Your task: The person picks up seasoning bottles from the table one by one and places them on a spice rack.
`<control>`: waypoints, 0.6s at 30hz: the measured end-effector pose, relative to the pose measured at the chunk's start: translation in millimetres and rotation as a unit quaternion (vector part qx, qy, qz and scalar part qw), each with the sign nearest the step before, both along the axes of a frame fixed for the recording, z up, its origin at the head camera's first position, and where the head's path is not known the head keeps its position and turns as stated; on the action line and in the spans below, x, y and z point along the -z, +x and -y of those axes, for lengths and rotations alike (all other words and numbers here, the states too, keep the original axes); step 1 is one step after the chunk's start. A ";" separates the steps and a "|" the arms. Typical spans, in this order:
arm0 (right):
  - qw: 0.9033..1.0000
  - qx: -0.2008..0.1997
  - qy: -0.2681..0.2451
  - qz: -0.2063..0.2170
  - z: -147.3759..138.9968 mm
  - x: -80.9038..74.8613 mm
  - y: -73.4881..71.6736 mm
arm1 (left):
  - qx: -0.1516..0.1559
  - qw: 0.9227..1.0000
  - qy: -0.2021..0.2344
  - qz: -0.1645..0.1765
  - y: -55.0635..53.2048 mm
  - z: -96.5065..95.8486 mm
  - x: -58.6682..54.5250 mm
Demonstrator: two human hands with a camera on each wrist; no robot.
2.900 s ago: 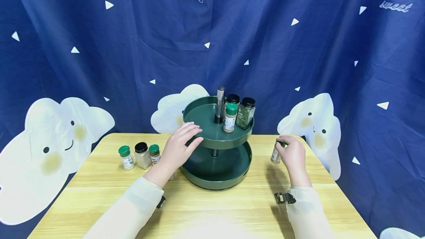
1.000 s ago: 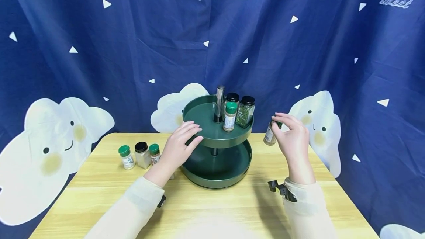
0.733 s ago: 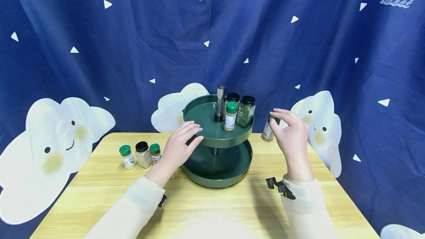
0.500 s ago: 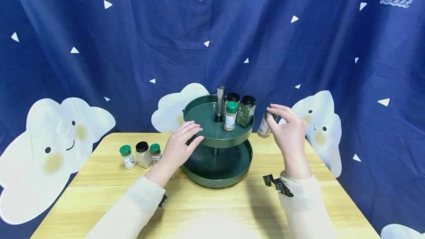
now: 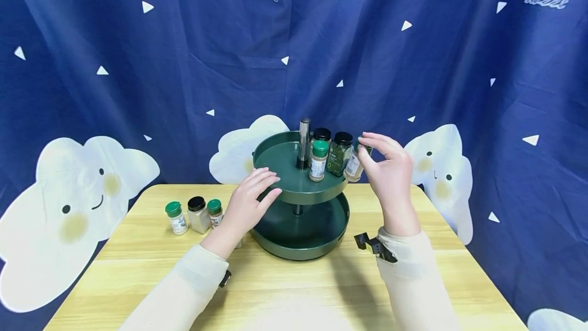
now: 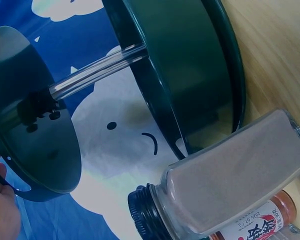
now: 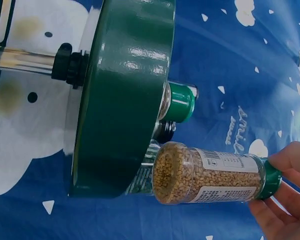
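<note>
My left hand (image 5: 248, 201) holds the rim of the dark green two-tier spice rack (image 5: 312, 197) at its upper left, fingers and thumb on either side of that rim in the left wrist view. My right hand (image 5: 390, 172) pinches the green cap of a spice jar (image 7: 215, 175) filled with tan grains. This jar tilts at the right edge of the upper tier, overlapping the rim in the head view. Beside it on that tier stand a black-capped jar of green flakes (image 5: 340, 155), a green-capped jar (image 5: 318, 162) and another black-capped jar (image 5: 321, 135) behind.
On the wooden table (image 5: 294, 290), left of the rack, stand a green-capped jar (image 5: 176, 217), a black-capped jar (image 5: 198, 215) and another green-capped jar (image 5: 214, 209), partly behind my left hand. A chrome post (image 5: 304, 142) rises through the rack. A blue curtain (image 5: 229, 40) hangs behind.
My right hand has lifted the spice jar off the table's right side and carried it up and left to the upper tier's edge. My left hand has stayed at the rim.
</note>
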State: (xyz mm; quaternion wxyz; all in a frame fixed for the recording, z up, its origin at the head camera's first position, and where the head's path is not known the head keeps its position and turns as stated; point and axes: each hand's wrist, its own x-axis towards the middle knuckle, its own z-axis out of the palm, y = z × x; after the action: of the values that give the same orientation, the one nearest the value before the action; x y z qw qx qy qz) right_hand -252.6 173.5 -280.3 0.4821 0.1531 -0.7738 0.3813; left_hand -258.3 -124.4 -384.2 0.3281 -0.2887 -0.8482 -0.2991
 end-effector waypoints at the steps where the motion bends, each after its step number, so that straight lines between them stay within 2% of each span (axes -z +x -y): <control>1: 1.000 -0.004 -0.001 0.000 1.1 -0.6 -1.0 | 0.000 1.000 0.000 -0.001 0.0 -0.2 0.0; 18: 1.000 -0.026 0.001 -0.005 16.6 5.6 -16.9 | -0.003 1.000 0.000 0.000 0.5 -0.4 0.4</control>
State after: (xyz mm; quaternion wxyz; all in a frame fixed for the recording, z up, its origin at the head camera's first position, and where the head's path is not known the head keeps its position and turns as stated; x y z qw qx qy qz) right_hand -269.5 156.8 -285.9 0.4758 0.1761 -0.7674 0.3920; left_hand -257.8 -124.0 -384.6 0.3288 -0.2857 -0.8493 -0.2982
